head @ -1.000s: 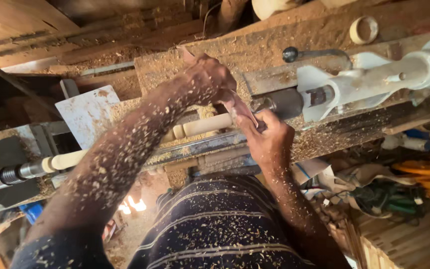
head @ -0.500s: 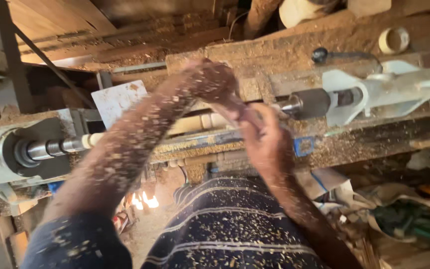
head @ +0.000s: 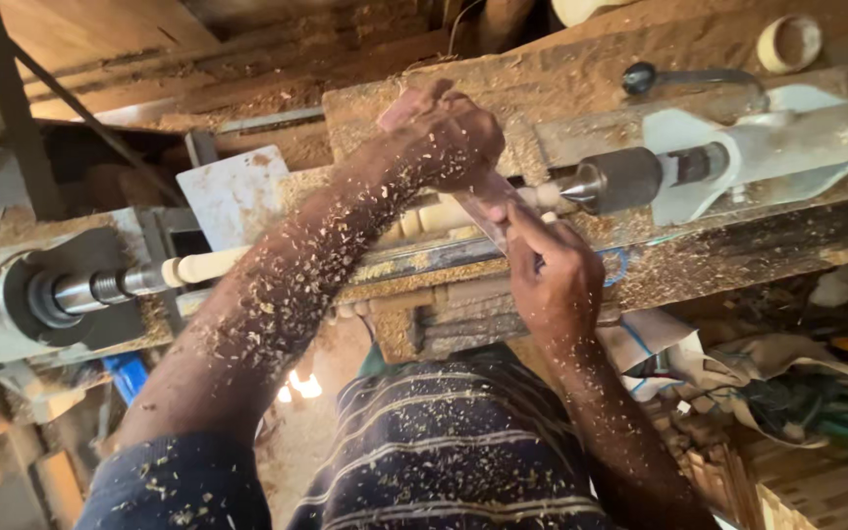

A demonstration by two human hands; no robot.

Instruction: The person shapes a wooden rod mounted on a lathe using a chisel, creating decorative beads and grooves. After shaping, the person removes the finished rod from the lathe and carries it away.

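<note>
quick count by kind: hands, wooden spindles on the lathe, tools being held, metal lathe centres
hands: 2 (left hand, right hand)
wooden spindle: 1
flat tool held in both hands: 1
metal lathe centres: 2 (drive end, tail end)
total: 6

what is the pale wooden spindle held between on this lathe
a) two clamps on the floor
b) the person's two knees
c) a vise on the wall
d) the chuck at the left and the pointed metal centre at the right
d: the pale spindle runs from the metal chuck on the left to the pointed centre on the right, with the left hand over it and the right hand holding a flat tool to it.
</note>
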